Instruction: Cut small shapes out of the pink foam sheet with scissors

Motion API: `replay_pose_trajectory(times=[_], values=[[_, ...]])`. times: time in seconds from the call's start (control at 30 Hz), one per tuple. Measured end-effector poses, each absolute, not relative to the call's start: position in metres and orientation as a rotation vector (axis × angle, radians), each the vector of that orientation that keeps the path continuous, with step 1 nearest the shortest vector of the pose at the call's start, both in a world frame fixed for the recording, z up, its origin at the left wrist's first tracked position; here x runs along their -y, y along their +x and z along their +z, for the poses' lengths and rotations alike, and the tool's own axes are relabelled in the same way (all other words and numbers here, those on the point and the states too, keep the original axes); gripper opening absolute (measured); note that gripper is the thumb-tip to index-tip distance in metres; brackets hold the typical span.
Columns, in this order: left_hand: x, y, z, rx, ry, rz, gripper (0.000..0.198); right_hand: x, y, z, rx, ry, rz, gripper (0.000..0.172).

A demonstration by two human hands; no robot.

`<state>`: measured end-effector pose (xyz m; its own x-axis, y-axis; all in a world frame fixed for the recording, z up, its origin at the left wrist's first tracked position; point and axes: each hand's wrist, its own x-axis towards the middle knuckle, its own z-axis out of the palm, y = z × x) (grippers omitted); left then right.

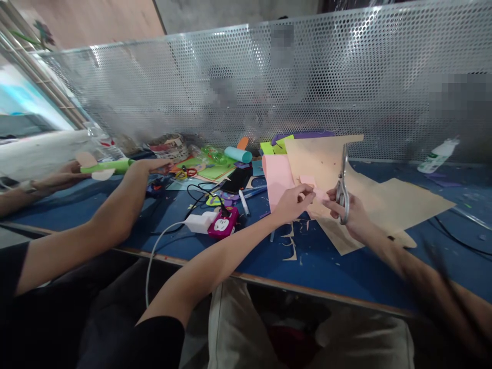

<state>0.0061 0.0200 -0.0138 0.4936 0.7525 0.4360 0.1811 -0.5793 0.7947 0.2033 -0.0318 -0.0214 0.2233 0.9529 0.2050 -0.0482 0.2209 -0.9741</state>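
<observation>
A small piece of pale pink paper (318, 196) is pinched between the fingertips of my left hand (292, 203), which is closed. My right hand (352, 214) is closed around metal scissors (343, 192), their blades pointing up, while its thumb and fingertips meet the other end of that pink piece. Behind my left hand stands a larger curled sheet of pink paper (277, 177). Large beige sheets (388, 202) lie under and beyond both hands. Thin beige offcuts (291, 248) are scattered on the blue table (253, 259) in front of them.
To the left, a co-worker's arms (96, 220) reach over the table with a green paper roll (111, 166). A magenta power socket (223, 223) with cables sits near the front edge. A white glue bottle (438, 156) stands right. A perforated metal screen (246, 87) borders the back.
</observation>
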Motion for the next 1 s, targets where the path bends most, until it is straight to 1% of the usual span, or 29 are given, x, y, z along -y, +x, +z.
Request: replay_pose_trajectory(times=[0.1, 0.2, 0.4, 0.53, 0.63, 0.7, 0.73, 0.83, 0.93, 1.0], values=[[-0.02, 0.003, -0.012, -0.747, 2.165, 0.964, 0.027, 0.034, 0.202, -0.02, 1.174, -1.075, 0.866, 0.04], [-0.018, 0.002, -0.01, -0.724, 2.303, 0.881, 0.022, 0.035, 0.203, -0.02, 1.177, -1.069, 0.826, 0.043], [-0.012, 0.002, -0.006, -0.742, 2.364, 0.871, 0.016, 0.027, 0.209, -0.022, 1.042, -1.094, 0.852, 0.045], [-0.013, 0.0, -0.003, -0.933, 2.368, 0.882, 0.014, 0.021, 0.216, -0.026, 0.948, -1.095, 0.851, 0.049], [-0.015, 0.0, -0.002, -1.11, 2.324, 0.886, 0.016, 0.019, 0.218, -0.027, 0.968, -1.077, 0.865, 0.049], [-0.015, 0.0, -0.002, -1.118, 2.313, 0.918, 0.025, 0.02, 0.216, -0.027, 0.973, -1.082, 0.876, 0.05], [-0.015, 0.0, -0.001, -1.091, 2.314, 0.939, 0.028, 0.022, 0.215, -0.026, 0.977, -1.085, 0.879, 0.051], [-0.014, 0.001, -0.001, -0.953, 2.296, 0.942, 0.028, 0.027, 0.209, -0.022, 1.009, -1.075, 0.886, 0.053], [-0.012, 0.003, -0.003, -0.774, 2.195, 0.9, 0.038, 0.032, 0.206, -0.018, 1.037, -1.061, 0.898, 0.053], [-0.011, 0.005, -0.004, -0.686, 2.125, 0.88, 0.039, 0.034, 0.205, -0.016, 1.056, -1.065, 0.893, 0.051]])
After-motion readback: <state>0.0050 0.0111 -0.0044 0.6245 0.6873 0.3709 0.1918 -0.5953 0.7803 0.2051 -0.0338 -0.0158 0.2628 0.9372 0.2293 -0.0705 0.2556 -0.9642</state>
